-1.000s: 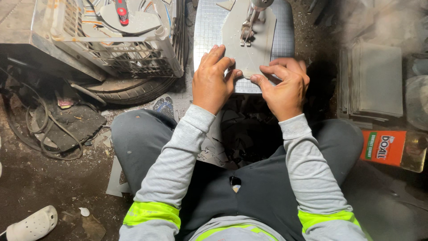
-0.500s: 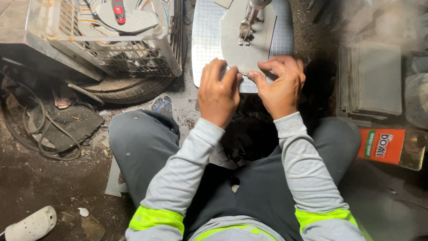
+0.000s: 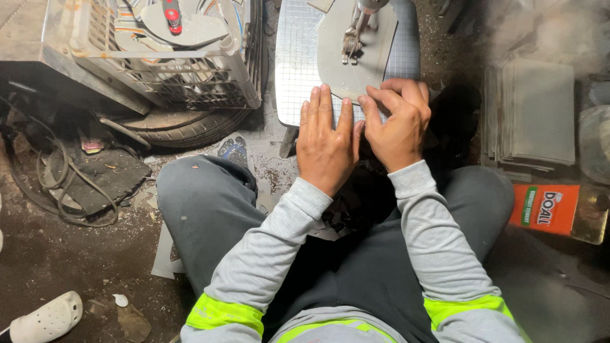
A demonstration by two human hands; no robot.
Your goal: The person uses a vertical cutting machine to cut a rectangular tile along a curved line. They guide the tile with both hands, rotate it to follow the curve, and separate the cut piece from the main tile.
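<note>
Pressing down side by side, both hands rest on a flat grey sheet that lies on the small grid-patterned table in front of the seated person. The left hand lies palm down with its fingers straight and close together, flat on the near edge of the sheet. The right hand sits just beside it, touching it, fingers bent and bunched, the fingertips pushing on the sheet; whether they pinch its edge is hard to tell from above. At the far end of the sheet stands the metal foot of a machine. Left of the table sits a wire crate above a worn tyre. To the right lies a stack of grey sheets, with an orange box near it.
</note>
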